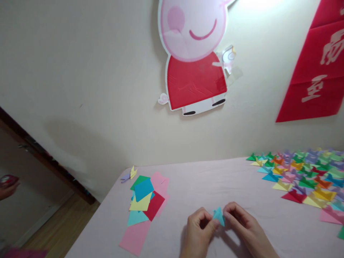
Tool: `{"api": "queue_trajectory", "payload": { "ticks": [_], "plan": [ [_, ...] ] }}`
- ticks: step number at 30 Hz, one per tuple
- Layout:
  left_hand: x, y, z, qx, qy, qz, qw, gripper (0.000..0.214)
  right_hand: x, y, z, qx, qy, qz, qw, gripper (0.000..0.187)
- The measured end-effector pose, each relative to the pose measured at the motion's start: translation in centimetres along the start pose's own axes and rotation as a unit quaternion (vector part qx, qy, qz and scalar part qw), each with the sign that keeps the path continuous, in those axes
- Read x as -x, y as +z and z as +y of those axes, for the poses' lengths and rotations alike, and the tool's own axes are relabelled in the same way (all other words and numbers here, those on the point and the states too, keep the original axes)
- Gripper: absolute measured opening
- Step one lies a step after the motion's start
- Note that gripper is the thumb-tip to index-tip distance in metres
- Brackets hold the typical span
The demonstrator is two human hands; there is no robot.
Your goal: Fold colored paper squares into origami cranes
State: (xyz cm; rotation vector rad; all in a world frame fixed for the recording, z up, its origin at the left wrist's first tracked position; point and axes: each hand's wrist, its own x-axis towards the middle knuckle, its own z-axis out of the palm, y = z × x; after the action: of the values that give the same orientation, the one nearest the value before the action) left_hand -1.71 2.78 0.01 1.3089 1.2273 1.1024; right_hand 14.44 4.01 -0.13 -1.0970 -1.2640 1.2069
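Note:
A small folded piece of turquoise paper stands up between my hands, just above the table's near part. My left hand pinches its lower left side between thumb and fingers. On the other side, my right hand has its thumb and forefinger closed at the paper's right edge. The fingertips cover part of the folds. To the left lies a loose pile of coloured paper sheets, with a blue sheet, a red sheet and a pink sheet among them.
Rows of folded paper cranes cover the table's right side. Two small folded pieces, one yellow, sit at the far left corner. A wall bounds the pale tablecloth behind. Another person's hand holds something red at far left.

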Motion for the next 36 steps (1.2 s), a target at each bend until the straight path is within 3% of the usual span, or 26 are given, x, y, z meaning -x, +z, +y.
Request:
{"api": "queue_trajectory", "payload": {
  "ticks": [5, 10, 18, 24, 28, 36],
  "plan": [
    [-0.3, 0.3, -0.5, -0.025, -0.004, 0.009, 1.0, 0.022, 0.1, -0.3, -0.1, 0.014, 0.008, -0.041, 0.999, 0.042],
    [0.1, 0.2, 0.5, -0.001, -0.005, 0.012, 1.0, 0.013, 0.4, -0.1, -1.3, 0.045, -0.011, -0.017, 0.999, 0.044],
    [-0.4, -0.1, 0.0, 0.077, 0.019, 0.004, 0.997, 0.021, 1.0, 0.9, -1.9, 0.109, -0.044, 0.008, 0.993, 0.037],
    [0.0, -0.4, 0.7, 0.082, 0.033, -0.024, 0.996, 0.031, 0.9, 1.2, -3.3, 0.206, -0.116, -0.002, 0.972, 0.03],
    [0.7, -0.5, 1.3, 0.114, 0.055, -0.067, 0.99, 0.036, 1.2, 1.2, -3.7, 0.259, -0.164, 0.021, 0.952, 0.013],
    [0.9, 1.2, 0.2, 0.105, 0.066, -0.038, 0.992, 0.026, 1.8, 0.4, -3.8, 0.349, -0.226, 0.006, 0.91, 0.008]
  ]
}}
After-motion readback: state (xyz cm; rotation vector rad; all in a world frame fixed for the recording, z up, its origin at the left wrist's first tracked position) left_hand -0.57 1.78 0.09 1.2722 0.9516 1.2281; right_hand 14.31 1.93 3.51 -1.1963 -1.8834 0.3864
